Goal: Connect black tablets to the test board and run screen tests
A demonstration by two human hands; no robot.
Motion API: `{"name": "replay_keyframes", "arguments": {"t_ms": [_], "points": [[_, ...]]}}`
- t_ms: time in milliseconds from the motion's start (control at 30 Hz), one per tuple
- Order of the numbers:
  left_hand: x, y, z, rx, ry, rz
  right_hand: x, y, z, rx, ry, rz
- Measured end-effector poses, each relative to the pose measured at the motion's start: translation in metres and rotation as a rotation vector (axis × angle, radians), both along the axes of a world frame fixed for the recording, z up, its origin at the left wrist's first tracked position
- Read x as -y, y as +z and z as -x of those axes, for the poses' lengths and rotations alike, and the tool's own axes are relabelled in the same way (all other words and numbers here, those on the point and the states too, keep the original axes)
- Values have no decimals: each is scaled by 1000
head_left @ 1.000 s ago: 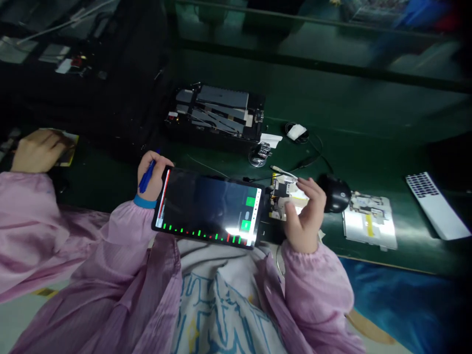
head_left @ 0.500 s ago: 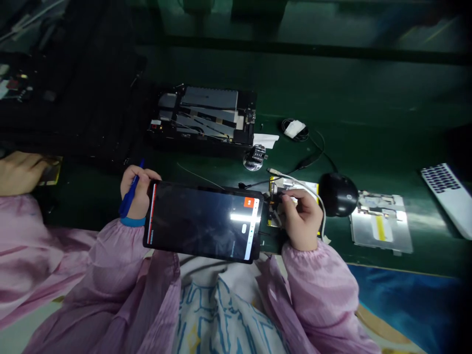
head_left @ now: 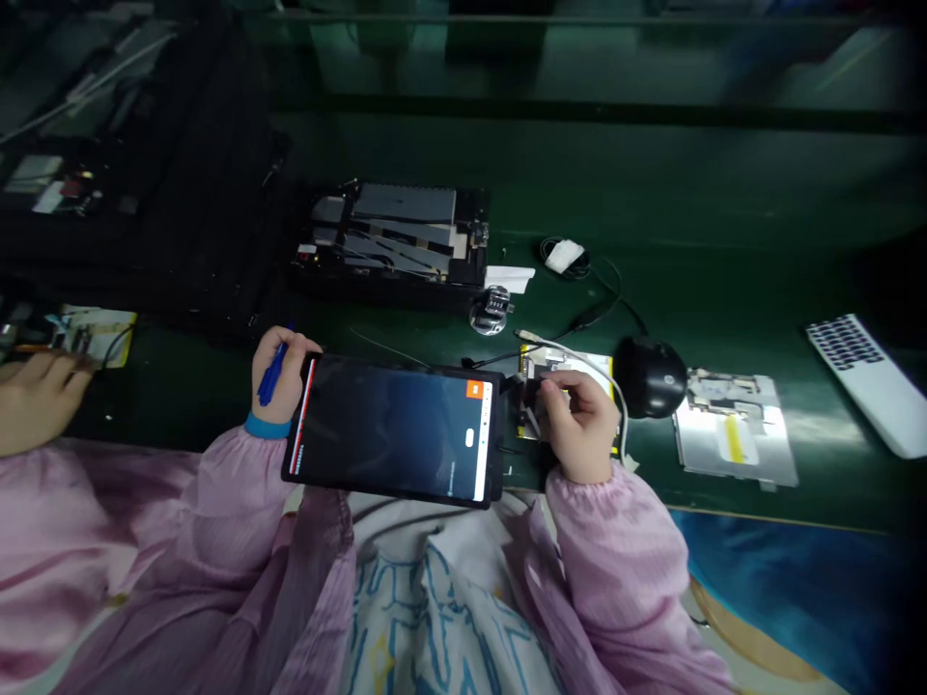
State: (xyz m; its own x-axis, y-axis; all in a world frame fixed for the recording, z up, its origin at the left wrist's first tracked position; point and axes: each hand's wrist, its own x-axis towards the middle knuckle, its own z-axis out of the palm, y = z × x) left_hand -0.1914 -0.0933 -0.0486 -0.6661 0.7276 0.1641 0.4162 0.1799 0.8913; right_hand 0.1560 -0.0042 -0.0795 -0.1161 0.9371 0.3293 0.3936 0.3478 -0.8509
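Observation:
A black tablet (head_left: 395, 439) lies tilted at the near edge of the green bench, its dark screen showing an orange button and a red strip. My left hand (head_left: 281, 375) grips the tablet's left end and also holds a blue pen (head_left: 272, 375). My right hand (head_left: 579, 425) is closed in a pinch on a small dark connector (head_left: 532, 391) at the tablet's right end, above a yellow-and-white circuit board (head_left: 572, 372). A white cable (head_left: 579, 349) runs from there.
An opened device chassis (head_left: 395, 236) lies behind the tablet, with a metal hand counter (head_left: 491, 311) and a black dome-shaped object (head_left: 650, 376) nearby. A metal plate (head_left: 731, 427) and a white keypad (head_left: 865, 381) lie at right. Another person's hand (head_left: 33, 396) rests at far left.
The screen's green bars gave way to a dark screen with an orange button. My right hand went from open fingers to a pinch at the tablet's right end. The neighbour's hand slid left.

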Motion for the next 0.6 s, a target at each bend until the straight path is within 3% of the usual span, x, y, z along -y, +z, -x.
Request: {"name": "replay_keyframes", "arguments": {"t_ms": [100,600], "points": [[0,3,1,55,-49,-25,-1,1,1,8,7,-9],[0,6,3,7,-18,0,-2,8,6,-23,36,-11]]}}
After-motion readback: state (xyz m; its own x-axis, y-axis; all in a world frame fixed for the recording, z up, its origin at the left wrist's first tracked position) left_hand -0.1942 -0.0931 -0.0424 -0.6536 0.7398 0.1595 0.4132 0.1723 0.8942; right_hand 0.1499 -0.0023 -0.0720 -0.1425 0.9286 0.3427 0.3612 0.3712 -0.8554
